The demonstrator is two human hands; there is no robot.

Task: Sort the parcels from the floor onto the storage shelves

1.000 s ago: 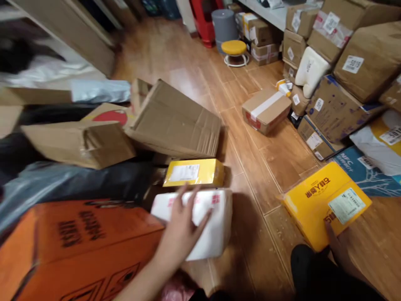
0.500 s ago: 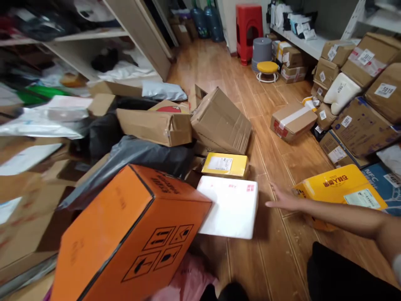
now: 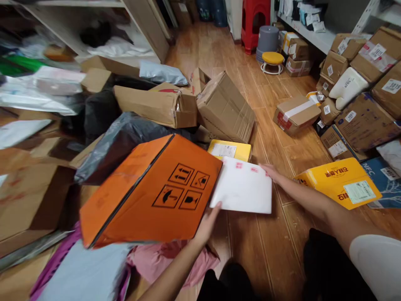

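Note:
Both hands are on a white box (image 3: 244, 188) with red print, which looks like foam. My left hand (image 3: 208, 223) grips its near left corner, thumb on the top edge and the other fingers mostly hidden. At the far right corner, my right hand (image 3: 270, 171) is closed around the edge. A large orange carton (image 3: 150, 196) with black handling symbols leans tilted against the white box's left side, close to my left hand. Just behind the white box lies a yellow parcel (image 3: 230, 149) with a white label.
Brown cartons (image 3: 227, 108) and a grey plastic bag (image 3: 125, 140) are heaped at left. A pink bag (image 3: 175, 259) lies near my feet. To the right are a yellow carton (image 3: 344, 182), a lone brown box (image 3: 296, 115) and stacked labelled parcels (image 3: 354, 119). A yellow stool (image 3: 272, 58) stands farther back.
My left hand has come into view and onto the white box. My right hand has moved left from beside it to its far corner. The white box has turned; the orange carton has tipped differently.

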